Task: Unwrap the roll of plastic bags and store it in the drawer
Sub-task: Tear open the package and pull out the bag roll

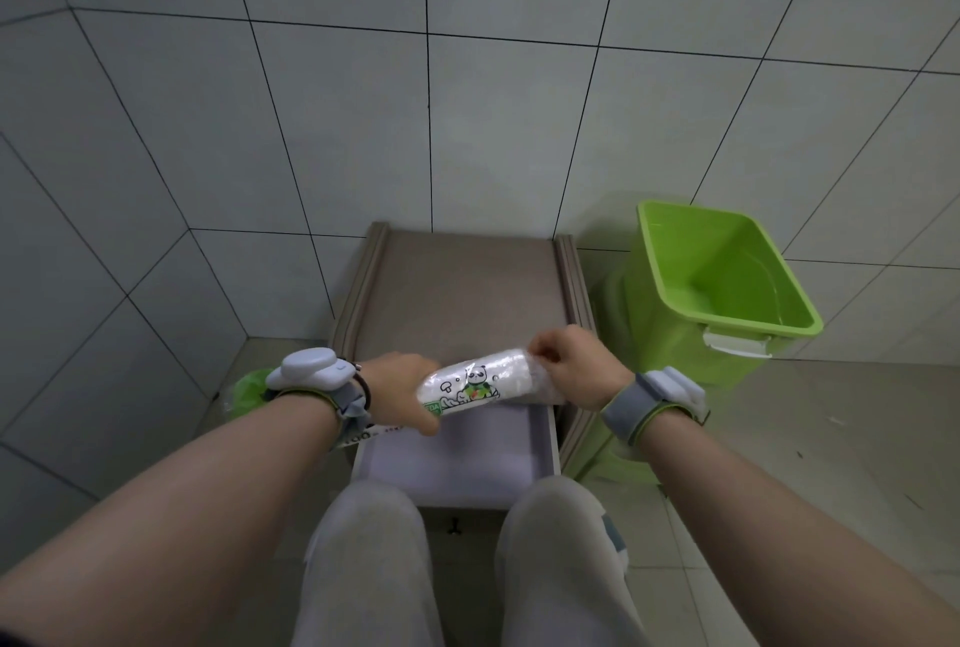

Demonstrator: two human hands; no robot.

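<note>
A white roll of plastic bags [475,381], in clear wrap printed with a panda, lies crosswise in the air above the open drawer [457,459]. My left hand [402,389] grips the roll's left end. At the right end, the fingers of my right hand [576,368] pinch the crinkled clear wrapper. The drawer is pulled out toward me from a small brown cabinet [462,293] and its pale inside shows bare below the roll.
A bright green bin [727,282] stands open to the right of the cabinet, against the tiled wall. A green plastic item [247,391] lies on the floor behind my left wrist. My knees [467,542] are below the drawer front.
</note>
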